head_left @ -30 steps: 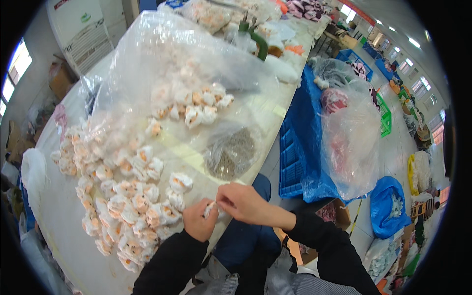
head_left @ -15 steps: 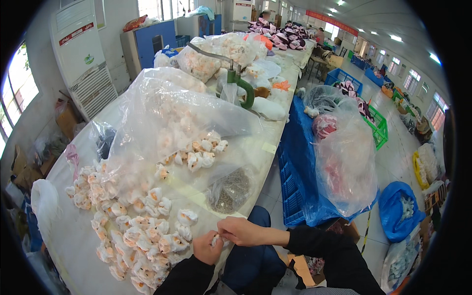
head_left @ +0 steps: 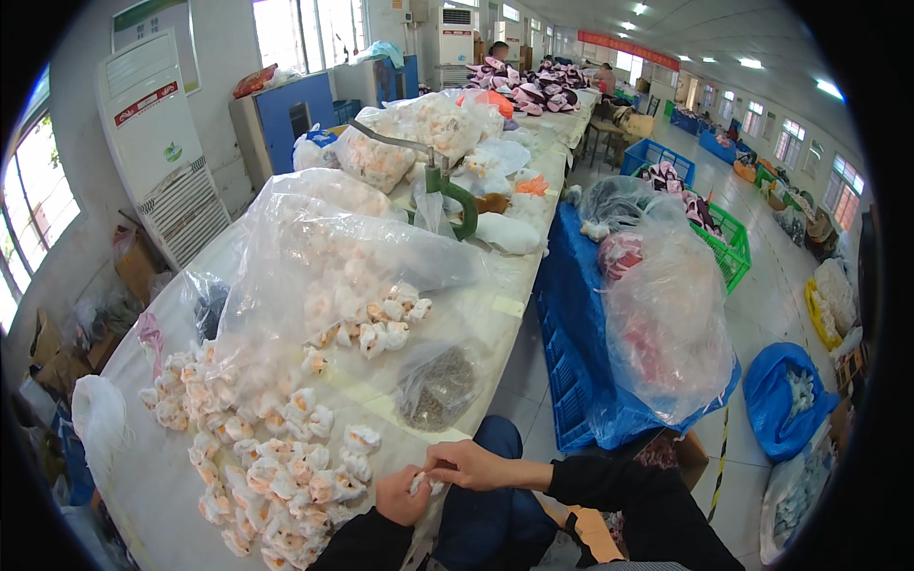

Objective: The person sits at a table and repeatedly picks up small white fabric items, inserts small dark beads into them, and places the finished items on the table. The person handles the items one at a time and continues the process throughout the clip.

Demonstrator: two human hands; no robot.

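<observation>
At the near edge of the table, my left hand (head_left: 401,496) is closed around a small white fluffy piece (head_left: 420,483) with a bit of orange on it. My right hand (head_left: 464,465) meets it there, fingertips pinched against the same piece; whether they hold anything else is hidden. To the left lies a heap of similar white-and-peach plush pieces (head_left: 276,476). Just beyond my hands sits a clear plastic bag of small grey-brown bits (head_left: 436,388). More plush pieces spill from a large clear plastic bag (head_left: 381,243).
A green hand press (head_left: 461,205) with a long lever stands farther along the table (head_left: 457,328). Right of the table is a blue crate (head_left: 571,400) with a stuffed clear bag (head_left: 666,324). A green crate (head_left: 728,252) and a blue bag (head_left: 783,400) stand on the floor.
The view has tilted up a little, so the scene sits lower. My hands stay together on the small plush piece, with the right fingers slightly shifted.
</observation>
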